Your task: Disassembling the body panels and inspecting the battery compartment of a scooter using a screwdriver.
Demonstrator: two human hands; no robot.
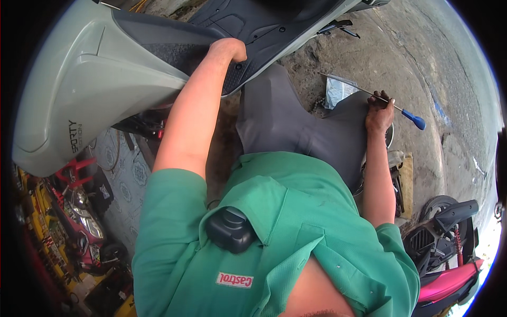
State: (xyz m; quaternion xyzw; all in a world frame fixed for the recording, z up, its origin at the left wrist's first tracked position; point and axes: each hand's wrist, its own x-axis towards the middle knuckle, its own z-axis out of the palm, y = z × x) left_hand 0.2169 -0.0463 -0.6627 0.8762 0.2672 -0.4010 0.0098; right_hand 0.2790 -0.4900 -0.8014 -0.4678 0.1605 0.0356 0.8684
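Screwdriver, with a bulbous blue handle, is sitting at two o'clock, its slim metal shaft pointing toward ten, the right grip clamping it. Rough concrete is opening beyond. At twelve, the left grip is overlapping a textured dark footboard; I cannot tell its closure.
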